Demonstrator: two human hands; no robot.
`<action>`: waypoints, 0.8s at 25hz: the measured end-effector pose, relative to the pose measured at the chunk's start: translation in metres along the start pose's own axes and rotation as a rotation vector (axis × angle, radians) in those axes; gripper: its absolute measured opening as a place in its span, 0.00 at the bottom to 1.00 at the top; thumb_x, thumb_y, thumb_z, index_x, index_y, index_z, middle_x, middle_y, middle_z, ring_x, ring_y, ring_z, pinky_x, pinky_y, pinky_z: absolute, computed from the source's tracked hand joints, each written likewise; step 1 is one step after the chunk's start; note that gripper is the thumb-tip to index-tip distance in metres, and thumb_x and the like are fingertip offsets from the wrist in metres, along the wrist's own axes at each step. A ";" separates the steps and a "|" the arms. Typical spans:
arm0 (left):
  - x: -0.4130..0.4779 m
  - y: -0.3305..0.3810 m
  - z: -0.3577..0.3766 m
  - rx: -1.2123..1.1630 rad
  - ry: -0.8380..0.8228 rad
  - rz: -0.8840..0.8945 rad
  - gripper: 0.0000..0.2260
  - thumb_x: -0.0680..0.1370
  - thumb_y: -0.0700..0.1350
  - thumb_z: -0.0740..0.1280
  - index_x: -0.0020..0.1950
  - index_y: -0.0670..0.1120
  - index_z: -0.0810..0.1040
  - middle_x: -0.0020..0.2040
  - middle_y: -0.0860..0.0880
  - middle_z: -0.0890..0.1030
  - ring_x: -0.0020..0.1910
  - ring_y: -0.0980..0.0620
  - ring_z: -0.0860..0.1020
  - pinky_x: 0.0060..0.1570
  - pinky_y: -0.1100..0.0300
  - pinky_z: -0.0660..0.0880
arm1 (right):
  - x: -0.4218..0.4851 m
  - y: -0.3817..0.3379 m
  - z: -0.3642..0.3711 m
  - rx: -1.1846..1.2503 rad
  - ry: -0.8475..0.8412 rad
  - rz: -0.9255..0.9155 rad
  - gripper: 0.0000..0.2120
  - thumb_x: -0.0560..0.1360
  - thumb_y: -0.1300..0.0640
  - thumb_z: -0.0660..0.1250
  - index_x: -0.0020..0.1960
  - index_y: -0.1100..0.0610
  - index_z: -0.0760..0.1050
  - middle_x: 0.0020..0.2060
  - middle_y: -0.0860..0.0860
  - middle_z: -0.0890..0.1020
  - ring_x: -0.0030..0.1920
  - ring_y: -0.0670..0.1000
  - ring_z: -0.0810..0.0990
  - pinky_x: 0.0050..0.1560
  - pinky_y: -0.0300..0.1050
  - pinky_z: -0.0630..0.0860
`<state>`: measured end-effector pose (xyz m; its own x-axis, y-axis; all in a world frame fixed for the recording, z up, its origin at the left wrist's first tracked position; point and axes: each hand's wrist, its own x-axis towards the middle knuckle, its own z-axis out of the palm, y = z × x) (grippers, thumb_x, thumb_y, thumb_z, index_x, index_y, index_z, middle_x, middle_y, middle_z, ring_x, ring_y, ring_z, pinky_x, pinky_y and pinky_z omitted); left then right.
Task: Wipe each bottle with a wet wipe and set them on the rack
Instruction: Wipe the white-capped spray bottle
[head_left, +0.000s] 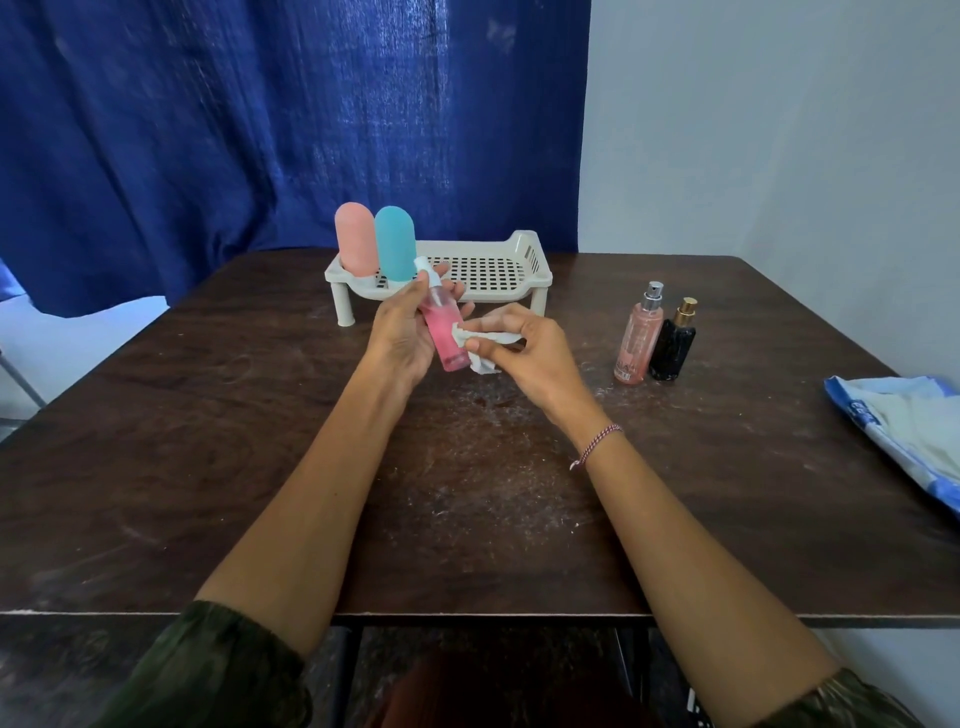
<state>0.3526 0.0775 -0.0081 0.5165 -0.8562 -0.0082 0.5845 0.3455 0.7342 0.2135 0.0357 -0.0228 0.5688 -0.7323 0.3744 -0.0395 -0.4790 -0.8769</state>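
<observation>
Head view: left hand (402, 335) grips tilted pink spray bottle (445, 335), right hand (532, 356) pinches white wipe (480, 365).

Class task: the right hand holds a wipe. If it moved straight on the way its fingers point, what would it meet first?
The pink spray bottle. The wet wipe pinched by the right hand already seems to touch it, and the left hand holds the bottle just behind.

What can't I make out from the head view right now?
Head view only:
Far side of the pink spray bottle: behind the left hand.
Most of the wet wipe: bunched inside the right hand.
Labels on the peach bottle and black bottle: too small to read.
Rest of the blue-and-white pack: cut off by the right edge.
</observation>
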 end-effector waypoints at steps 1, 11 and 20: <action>-0.001 -0.001 0.000 0.016 -0.029 -0.019 0.14 0.81 0.42 0.59 0.66 0.39 0.70 0.60 0.41 0.78 0.48 0.50 0.80 0.46 0.51 0.81 | 0.000 -0.001 0.000 0.004 0.018 -0.007 0.11 0.70 0.59 0.72 0.52 0.56 0.81 0.51 0.48 0.79 0.60 0.46 0.72 0.59 0.46 0.75; -0.005 -0.006 0.002 0.112 -0.236 -0.155 0.16 0.82 0.40 0.57 0.68 0.37 0.70 0.61 0.39 0.78 0.56 0.47 0.80 0.51 0.51 0.80 | 0.001 -0.005 0.000 -0.048 0.210 -0.129 0.13 0.71 0.60 0.71 0.56 0.58 0.80 0.49 0.46 0.77 0.61 0.42 0.68 0.59 0.48 0.75; 0.001 -0.011 -0.001 0.194 -0.238 -0.123 0.13 0.82 0.38 0.56 0.62 0.37 0.75 0.62 0.39 0.77 0.54 0.49 0.79 0.49 0.57 0.79 | 0.004 0.001 0.000 -0.167 0.128 -0.176 0.09 0.76 0.64 0.63 0.55 0.60 0.77 0.56 0.48 0.75 0.64 0.45 0.68 0.62 0.49 0.74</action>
<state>0.3473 0.0736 -0.0163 0.2758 -0.9605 0.0374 0.4913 0.1743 0.8534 0.2160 0.0323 -0.0219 0.4712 -0.6807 0.5609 -0.0905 -0.6698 -0.7370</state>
